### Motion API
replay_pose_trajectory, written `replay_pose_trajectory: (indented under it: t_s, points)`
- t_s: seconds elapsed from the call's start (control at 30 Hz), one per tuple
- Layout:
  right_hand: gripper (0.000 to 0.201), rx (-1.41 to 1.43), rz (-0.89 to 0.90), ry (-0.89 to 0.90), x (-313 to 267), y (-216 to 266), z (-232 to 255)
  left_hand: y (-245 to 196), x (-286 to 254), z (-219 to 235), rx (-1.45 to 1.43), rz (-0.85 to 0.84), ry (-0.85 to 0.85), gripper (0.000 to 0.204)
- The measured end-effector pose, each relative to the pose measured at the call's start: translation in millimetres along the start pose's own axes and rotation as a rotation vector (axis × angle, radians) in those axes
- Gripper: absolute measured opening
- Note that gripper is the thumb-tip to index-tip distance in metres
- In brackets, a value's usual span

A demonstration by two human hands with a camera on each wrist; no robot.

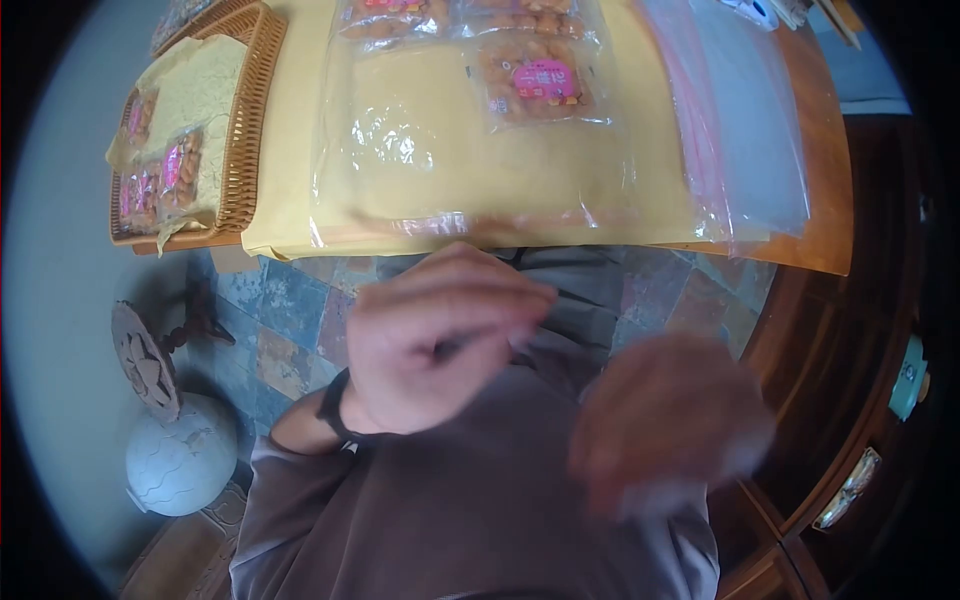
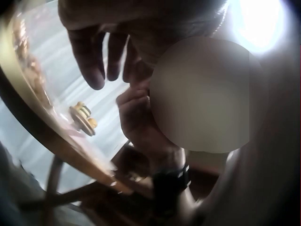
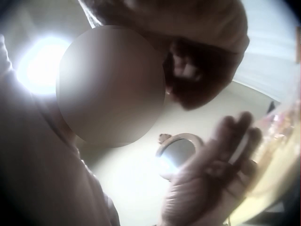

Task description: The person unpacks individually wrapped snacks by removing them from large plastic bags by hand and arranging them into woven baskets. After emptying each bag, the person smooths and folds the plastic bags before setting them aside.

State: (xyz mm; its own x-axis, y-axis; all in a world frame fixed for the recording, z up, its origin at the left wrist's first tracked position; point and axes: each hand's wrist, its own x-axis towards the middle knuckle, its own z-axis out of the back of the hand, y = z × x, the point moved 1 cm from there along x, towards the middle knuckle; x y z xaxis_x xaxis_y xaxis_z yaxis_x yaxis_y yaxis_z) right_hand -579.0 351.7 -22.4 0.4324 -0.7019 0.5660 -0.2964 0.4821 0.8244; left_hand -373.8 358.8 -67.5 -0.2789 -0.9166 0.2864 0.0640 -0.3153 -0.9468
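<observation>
My left hand (image 1: 430, 340), a dark band on its wrist, is raised before the torso just short of the table edge. Its fingers bend loosely and nothing shows between them; in the right wrist view this left hand (image 3: 207, 183) has its fingers spread a little. Farther right and lower, the right hand (image 1: 675, 425) is blurred by motion. Its fingers look loosely curled in the right wrist view, with no object visible in them. Nearest the hands on the table lies a large clear plastic bag (image 1: 400, 190), with a packet of fried dough twists (image 1: 540, 80) inside.
A yellow cloth (image 1: 285, 150) covers the wooden table (image 1: 825, 190). At left stands a wicker basket (image 1: 240, 140) holding several packets. Flat clear plastic bags (image 1: 745, 130) lie at the right. A white round jar (image 1: 180, 455) stands low at left, and a dark wooden cabinet (image 1: 850, 300) stands right.
</observation>
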Motion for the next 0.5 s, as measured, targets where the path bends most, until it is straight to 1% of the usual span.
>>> replay_pose_trajectory:
  t_s: [0.03, 0.07, 0.1, 0.13, 0.17, 0.23, 0.27, 0.3, 0.37, 0.5]
  points:
    - [0.015, 0.015, -0.141, -0.169, -15.4, -10.5, 2.3, 2.9, 0.7, 0.1, 0.002, -0.002, -0.002, 0.024]
    - [0.021, 0.031, -0.282, -0.337, -31.9, -20.7, 6.4, 3.6, 0.5, -0.8, 0.284, -0.277, 0.048, 0.021]
    - [0.024, 0.136, -0.473, -0.397, -38.4, -26.1, 8.9, 5.2, -2.0, -2.8, 0.563, -0.55, 0.104, 0.019]
    - [0.027, 0.243, -0.664, -0.462, -45.4, -29.5, 9.6, 9.1, -10.3, -2.1, 0.72, -0.572, 0.214, 0.023]
    - [0.027, 0.242, -0.661, -0.478, -50.1, -33.2, 11.3, 12.5, -10.9, -2.7, 0.714, -0.577, 0.227, 0.023]
    - [0.025, 0.49, -0.759, -0.446, -57.7, -41.8, 14.4, 19.7, -11.4, -7.2, 0.872, -0.594, 0.408, 0.023]
    - [0.025, 0.519, -0.742, -0.442, -59.5, -44.1, 14.5, 25.2, -15.8, -9.3, 0.904, -0.561, 0.431, 0.027]
    - [0.025, 0.511, -0.731, -0.453, -58.4, -43.9, 13.8, 28.2, -19.0, -11.2, 0.9, -0.576, 0.437, 0.027]
    - [0.026, 0.573, -0.79, -0.484, -56.5, -43.7, 10.5, 29.7, -22.9, -13.2, 0.975, -0.559, 0.445, 0.033]
    - [0.026, 0.535, -0.768, -0.455, -53.0, -45.6, 11.4, 27.0, -25.3, -10.9, 1.044, -0.591, 0.428, 0.038]
